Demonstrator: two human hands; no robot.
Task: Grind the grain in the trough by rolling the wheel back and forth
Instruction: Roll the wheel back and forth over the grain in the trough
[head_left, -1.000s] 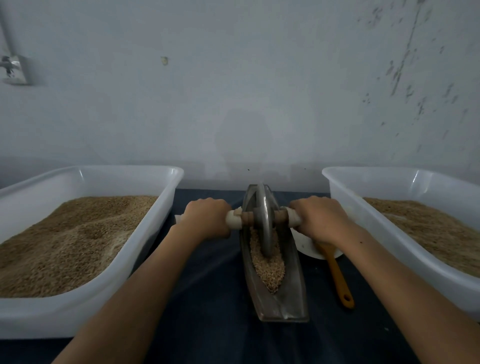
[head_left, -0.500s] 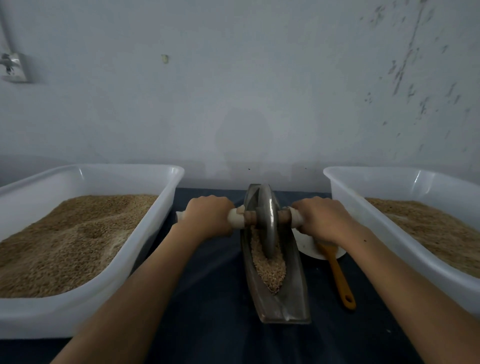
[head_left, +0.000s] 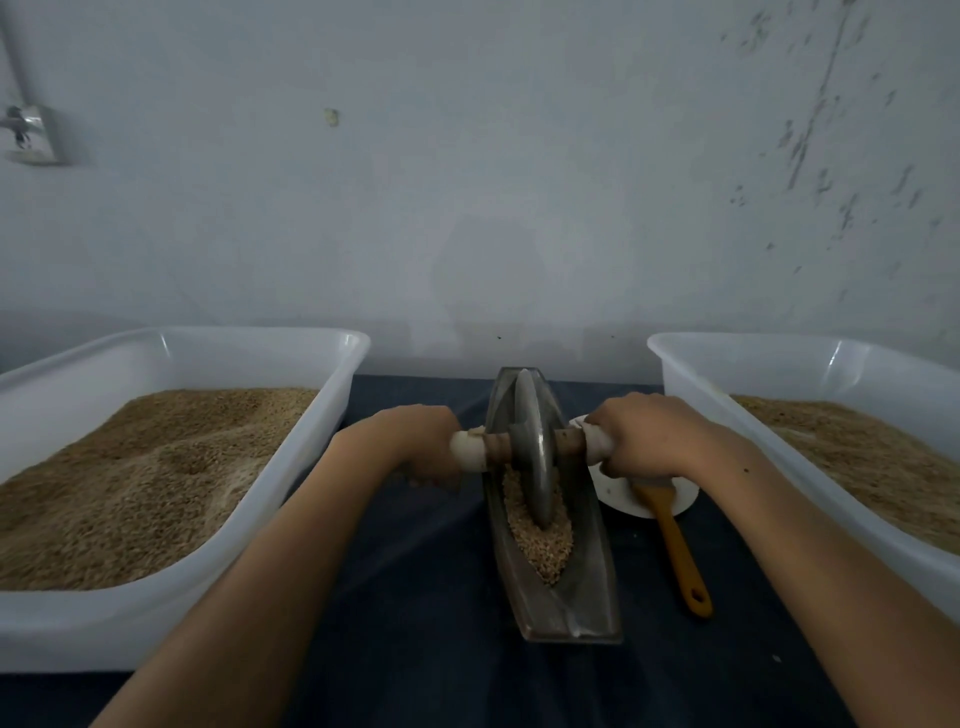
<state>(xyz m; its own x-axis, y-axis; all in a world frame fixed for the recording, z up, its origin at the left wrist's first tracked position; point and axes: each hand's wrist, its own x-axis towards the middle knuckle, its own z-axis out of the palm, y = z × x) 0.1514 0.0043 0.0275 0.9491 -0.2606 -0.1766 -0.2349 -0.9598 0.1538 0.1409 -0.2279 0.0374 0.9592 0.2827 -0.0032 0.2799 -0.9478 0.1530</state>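
Observation:
A narrow boat-shaped metal trough (head_left: 584, 597) lies lengthwise on the dark cloth, holding tan grain (head_left: 543, 545). A metal wheel (head_left: 532, 447) stands upright in it, in the far half of the trough, its lower edge sunk in the grain. A wooden axle with pale ends runs through the wheel. My left hand (head_left: 415, 441) grips the left end and my right hand (head_left: 644, 441) grips the right end, both with fingers curled round it.
A white tub (head_left: 322, 447) of grain stands at the left and another white tub (head_left: 691, 395) at the right. A white dish (head_left: 615, 491) and an orange-handled brush (head_left: 675, 545) lie right of the trough. A wall rises close behind.
The wheel has hardly shifted along the trough, perhaps slightly towards me. Both hands keep their grip on the axle ends.

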